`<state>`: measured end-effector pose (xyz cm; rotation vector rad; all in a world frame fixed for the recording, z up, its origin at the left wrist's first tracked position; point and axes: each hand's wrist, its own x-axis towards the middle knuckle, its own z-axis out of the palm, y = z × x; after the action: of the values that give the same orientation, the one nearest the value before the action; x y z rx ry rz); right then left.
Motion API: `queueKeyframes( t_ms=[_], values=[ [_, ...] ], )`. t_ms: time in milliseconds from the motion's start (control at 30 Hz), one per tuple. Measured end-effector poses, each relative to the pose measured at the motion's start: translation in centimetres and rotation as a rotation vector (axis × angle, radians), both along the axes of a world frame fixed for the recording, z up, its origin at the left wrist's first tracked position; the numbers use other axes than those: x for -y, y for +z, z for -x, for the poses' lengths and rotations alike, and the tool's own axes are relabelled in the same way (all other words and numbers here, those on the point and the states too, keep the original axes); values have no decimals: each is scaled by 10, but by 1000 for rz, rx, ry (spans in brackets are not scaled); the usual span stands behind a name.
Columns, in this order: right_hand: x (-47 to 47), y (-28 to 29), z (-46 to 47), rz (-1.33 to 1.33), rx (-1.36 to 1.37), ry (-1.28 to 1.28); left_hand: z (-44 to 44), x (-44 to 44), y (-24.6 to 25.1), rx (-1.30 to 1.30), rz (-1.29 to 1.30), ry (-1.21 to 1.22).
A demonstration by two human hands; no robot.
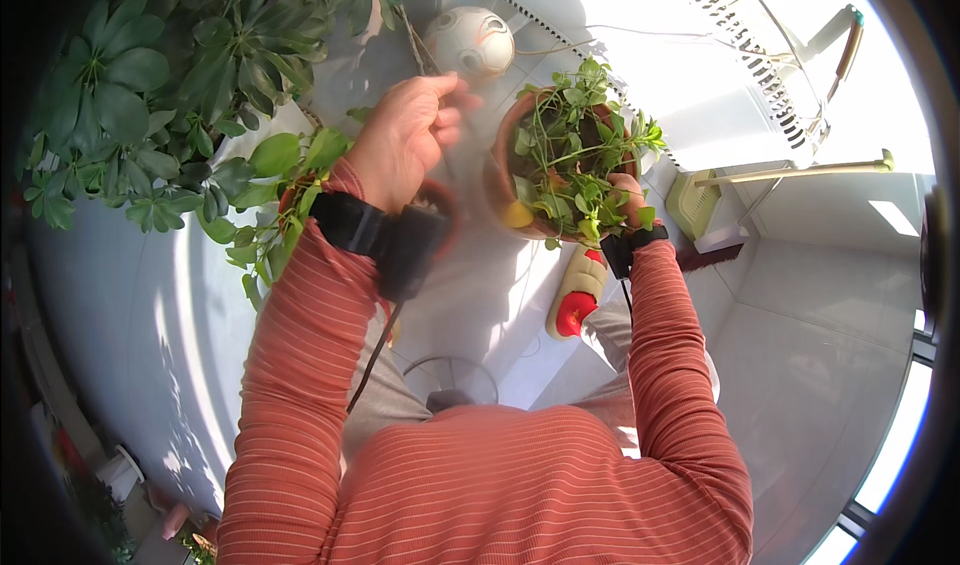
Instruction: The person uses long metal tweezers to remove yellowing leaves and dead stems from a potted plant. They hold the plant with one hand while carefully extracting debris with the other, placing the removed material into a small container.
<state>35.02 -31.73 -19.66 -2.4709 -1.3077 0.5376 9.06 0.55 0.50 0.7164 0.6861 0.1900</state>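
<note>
A round terracotta-coloured flowerpot (501, 178) filled with a leafy green trailing plant (574, 133) is in front of me, right of centre. My right hand (628, 199) grips the pot's right side at the rim, its fingers partly hidden among leaves. One yellowed leaf (517, 214) shows at the near rim. Left of the pot, my left hand (405, 133) hangs in the air with curled fingers, blurred at the tips; whether something thin is between them is unclear. Part of another reddish pot (448, 205) appears behind my left wrist.
A large umbrella-type houseplant (240, 47) and a smaller leafy plant (277, 156) crowd the left. A white ball (470, 42) lies on the tiled floor beyond. At right are a green dustpan (694, 201), a broom (712, 253) and a white radiator-like panel (705, 92) with a cable.
</note>
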Motion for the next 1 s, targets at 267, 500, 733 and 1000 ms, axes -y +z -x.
queueKeyframes(
  t_ms=[267,500,733,1000],
  values=[
    [-3,-24,-34,179,-328,-311,2,-4,-3,-28,-50,19],
    [27,9,-24,-110,-661,-383,3,-9,0,-22,20,38],
    [48,74,14,-444,-977,-1116,15,-12,3,-23,30,85],
    [-23,114,114,-610,-743,-460,26,3,5,12,-11,13]
  ],
)
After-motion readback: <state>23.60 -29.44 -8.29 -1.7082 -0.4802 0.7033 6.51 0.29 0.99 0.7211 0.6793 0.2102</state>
